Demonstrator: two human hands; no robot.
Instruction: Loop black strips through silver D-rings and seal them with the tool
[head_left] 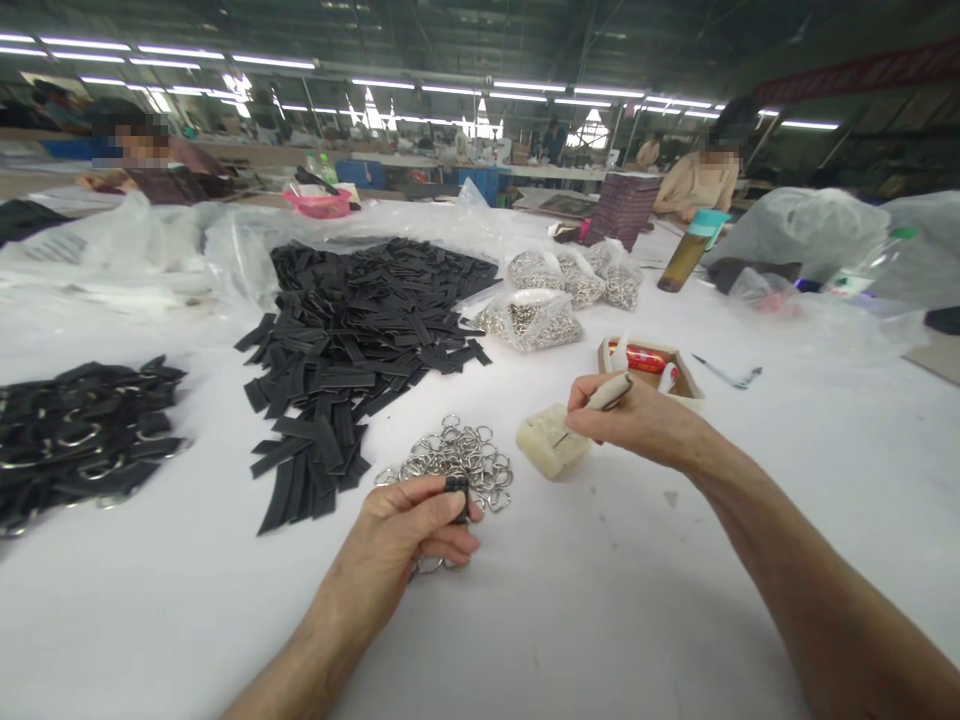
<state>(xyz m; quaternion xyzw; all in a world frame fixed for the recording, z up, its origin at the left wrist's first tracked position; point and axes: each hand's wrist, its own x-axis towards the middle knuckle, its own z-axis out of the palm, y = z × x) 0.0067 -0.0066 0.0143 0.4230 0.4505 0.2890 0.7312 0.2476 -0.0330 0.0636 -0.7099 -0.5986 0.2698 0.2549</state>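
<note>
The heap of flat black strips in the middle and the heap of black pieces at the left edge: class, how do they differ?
The heap of flat black strips covers more of the picture than the heap of black ringed pieces. The flat strips show no rings; the ringed pieces bear silver metal rings. Both heaps are mostly black and lie on the white table.

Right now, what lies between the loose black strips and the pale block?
In the head view, heaped metal rings lie between the black strips and the pale block.
</note>
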